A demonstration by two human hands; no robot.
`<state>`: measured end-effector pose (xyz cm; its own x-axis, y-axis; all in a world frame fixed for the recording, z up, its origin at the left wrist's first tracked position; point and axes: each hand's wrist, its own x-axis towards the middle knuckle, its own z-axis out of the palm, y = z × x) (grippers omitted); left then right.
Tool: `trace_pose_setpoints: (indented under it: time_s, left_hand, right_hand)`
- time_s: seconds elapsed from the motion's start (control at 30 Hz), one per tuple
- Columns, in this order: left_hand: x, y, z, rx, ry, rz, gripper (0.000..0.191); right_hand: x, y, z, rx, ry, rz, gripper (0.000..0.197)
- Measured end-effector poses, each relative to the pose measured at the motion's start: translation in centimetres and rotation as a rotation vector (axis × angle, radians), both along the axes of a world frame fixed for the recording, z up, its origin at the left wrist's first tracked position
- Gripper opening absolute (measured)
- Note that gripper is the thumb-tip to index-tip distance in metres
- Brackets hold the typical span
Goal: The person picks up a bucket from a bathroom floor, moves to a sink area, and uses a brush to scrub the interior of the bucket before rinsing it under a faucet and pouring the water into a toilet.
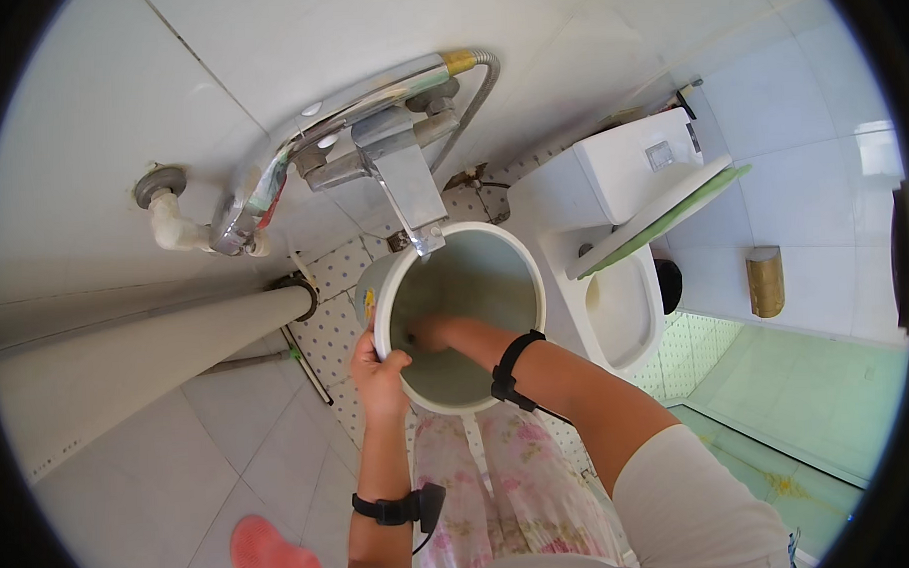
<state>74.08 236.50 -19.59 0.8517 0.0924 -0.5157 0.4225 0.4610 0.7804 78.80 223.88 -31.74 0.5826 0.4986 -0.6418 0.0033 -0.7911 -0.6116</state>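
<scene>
A white plastic bucket [535, 281] stands below the tap, tilted slightly in my view. My left hand [383, 377] grips its rim on the left side, thumb over the edge and fingers along the outer wall. Down inside the bucket is my right hand [431, 335], blurred, near the left inner wall. A small dark spot shows beside its fingers; whether they hold anything is unclear. The lower interior looks grey-green and murky, and its contents are hard to make out. Black straps with small devices circle both my forearms.
The chrome mixer tap [405, 165] juts over the bucket's rim, with a hand shower [358, 99] resting above it. To the right stands a toilet [651, 337], lid raised. A thick white pipe [164, 362] and a squeegee [307, 364] are at left. A pink bath mat or brush-like item [272, 557] lies lower left.
</scene>
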Motion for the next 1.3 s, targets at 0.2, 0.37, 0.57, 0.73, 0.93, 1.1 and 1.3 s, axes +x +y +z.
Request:
trace_pose_setpoints:
  time_s: [0.2, 0.37, 0.57, 0.73, 0.93, 1.1, 1.3]
  left_hand:
    - [0.8, -3.3, 0.3, -0.045, 0.005, -0.101, 0.018]
    - [-0.2, -0.8, 1.5, 0.108, -0.028, -0.112, 0.023]
    - [0.4, -3.0, 1.6, 0.478, -0.219, -0.277, 0.018]
    - [0.8, -3.8, 1.2, 0.623, -0.238, -0.283, 0.022]
    - [1.8, -4.9, -0.1, 0.622, -0.245, -0.229, 0.025]
    - [2.2, -5.1, -0.4, 0.553, -0.191, -0.22, 0.027]
    - [1.9, -4.8, -1.7, 0.444, -0.144, -0.207, 0.034]
  right_hand:
    - [2.1, -9.1, -4.7, -0.464, -0.051, -0.118, 0.045]
    - [1.3, -3.6, 4.2, 0.232, 0.481, -0.303, 0.039]
    - [0.7, -13.3, 15.5, 0.301, 0.318, -0.623, 0.036]
    - [-2.4, -15.6, 21.9, 0.323, 0.314, -0.863, 0.038]
    - [-3.7, -12.5, 24.0, 0.638, 0.191, -1.349, 0.039]
    - [-3.1, -12.0, 26.8, 1.043, 0.009, -1.379, 0.028]
    - [0.0, -18.5, 25.4, 0.695, -0.243, -1.634, 0.02]
